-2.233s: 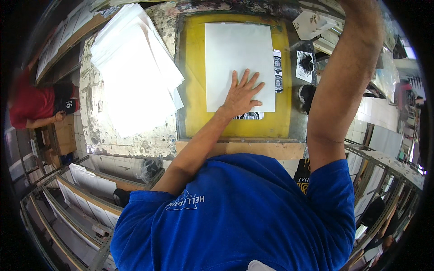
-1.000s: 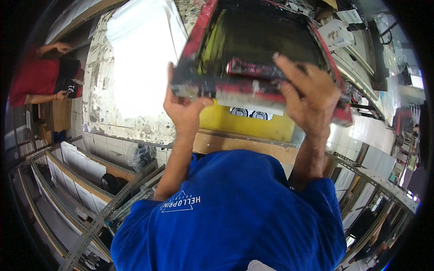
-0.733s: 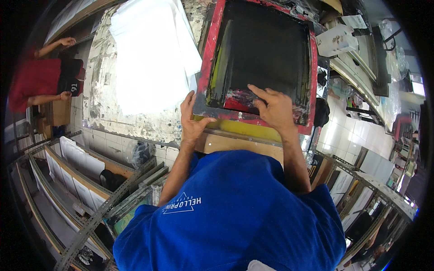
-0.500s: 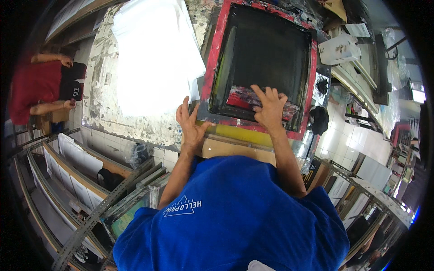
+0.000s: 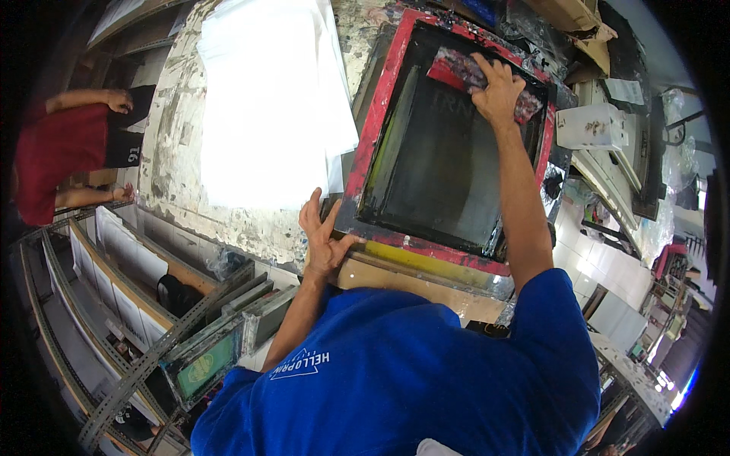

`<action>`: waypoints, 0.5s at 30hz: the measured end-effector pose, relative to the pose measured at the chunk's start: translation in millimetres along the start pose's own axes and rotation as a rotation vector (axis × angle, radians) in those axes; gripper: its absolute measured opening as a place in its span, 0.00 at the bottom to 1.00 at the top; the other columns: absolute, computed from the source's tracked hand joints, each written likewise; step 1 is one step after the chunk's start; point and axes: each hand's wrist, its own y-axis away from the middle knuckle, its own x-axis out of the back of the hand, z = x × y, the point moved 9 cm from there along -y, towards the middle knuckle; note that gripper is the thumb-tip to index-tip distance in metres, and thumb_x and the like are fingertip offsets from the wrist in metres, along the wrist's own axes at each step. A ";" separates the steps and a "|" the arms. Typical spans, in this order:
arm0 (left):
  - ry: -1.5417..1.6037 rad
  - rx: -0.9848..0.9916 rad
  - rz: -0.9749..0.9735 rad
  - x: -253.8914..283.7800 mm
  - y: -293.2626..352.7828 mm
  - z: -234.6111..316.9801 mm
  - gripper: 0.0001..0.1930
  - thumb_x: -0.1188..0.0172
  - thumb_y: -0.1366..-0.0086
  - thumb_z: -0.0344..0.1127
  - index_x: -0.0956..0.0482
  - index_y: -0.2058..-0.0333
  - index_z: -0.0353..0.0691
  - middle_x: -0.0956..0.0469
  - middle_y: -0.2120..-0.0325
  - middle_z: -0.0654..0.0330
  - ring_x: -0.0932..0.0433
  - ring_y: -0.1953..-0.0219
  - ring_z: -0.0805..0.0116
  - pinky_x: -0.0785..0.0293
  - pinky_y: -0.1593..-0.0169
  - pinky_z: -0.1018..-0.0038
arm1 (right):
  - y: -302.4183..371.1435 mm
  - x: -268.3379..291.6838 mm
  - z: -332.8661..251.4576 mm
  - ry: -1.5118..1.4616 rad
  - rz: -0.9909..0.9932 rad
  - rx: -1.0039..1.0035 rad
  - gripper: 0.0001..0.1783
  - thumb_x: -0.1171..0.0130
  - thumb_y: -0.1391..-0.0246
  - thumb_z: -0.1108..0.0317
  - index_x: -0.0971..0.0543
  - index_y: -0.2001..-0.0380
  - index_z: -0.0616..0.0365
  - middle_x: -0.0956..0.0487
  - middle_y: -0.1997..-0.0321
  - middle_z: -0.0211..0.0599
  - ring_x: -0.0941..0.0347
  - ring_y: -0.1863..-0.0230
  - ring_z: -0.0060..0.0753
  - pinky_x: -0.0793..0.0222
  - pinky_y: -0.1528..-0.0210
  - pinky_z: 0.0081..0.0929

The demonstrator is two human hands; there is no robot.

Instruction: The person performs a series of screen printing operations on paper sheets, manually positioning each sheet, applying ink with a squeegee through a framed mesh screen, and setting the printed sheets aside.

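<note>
A red-edged screen-printing frame (image 5: 378, 140) lies on the table in front of me, its mesh (image 5: 437, 167) coated in black ink. Near the far side of the mesh, my right hand (image 5: 498, 95) is closed on an ink-smeared red squeegee (image 5: 454, 70), which lies crosswise and slightly tilted. A faint printed shape shows through the mesh just below it. My left hand (image 5: 325, 247) is at the frame's near left corner, fingers spread and thumb against the near edge. A stack of white paper sheets (image 5: 266, 106) lies left of the frame, close to those fingertips.
Paint-stained tabletop (image 5: 171, 152) surrounds the paper. A person in a dark red shirt (image 5: 65, 156) is at the far left. Metal racks with boards (image 5: 137, 266) stand at lower left. A white plastic container (image 5: 589, 127) sits right of the frame, near plastic wrap and cardboard (image 5: 566, 19).
My right hand has pushed the squeegee from the near end of the mesh to its far end, and the mesh behind it looks thinner in ink. My left hand stays at the corner.
</note>
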 end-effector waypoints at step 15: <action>0.106 0.056 -0.025 -3.6 4.7 -6.4 0.49 0.20 0.57 0.54 0.26 0.38 0.36 0.34 0.38 0.44 0.39 0.36 0.46 0.45 0.33 0.52 | -54.3 28.5 61.1 -0.331 -0.084 -0.223 0.33 0.28 0.54 0.65 0.19 0.42 0.29 0.15 0.57 0.46 0.17 0.56 0.47 0.25 0.52 0.39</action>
